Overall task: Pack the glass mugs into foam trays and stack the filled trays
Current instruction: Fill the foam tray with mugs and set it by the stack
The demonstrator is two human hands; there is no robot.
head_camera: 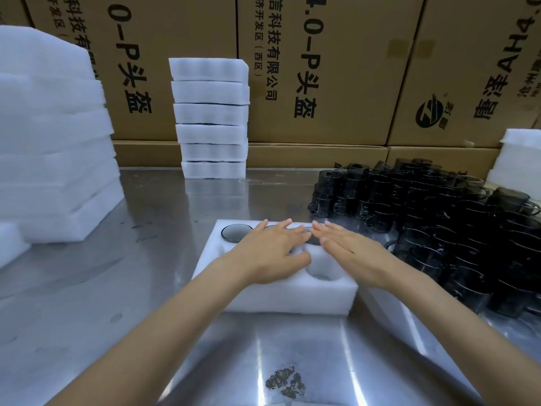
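Worktop (152, 282): brushed metal, scuffed, with one dark blotch (285, 381) at the near edge.

Resting on it:
- Foam tray (263, 297), white, near centre; one dark glass (236, 232) seated in its far-left hole, one near hole empty.
- Stack of filled trays (212, 118), six high, at the far edge against cardboard cartons.
- Pile of empty foam trays (52, 142), far left, tall.
- Dark glass mugs (433, 218), many, crowded together at right, just beside the centre tray.
- Further white foam (518, 159), far right, behind the mugs.
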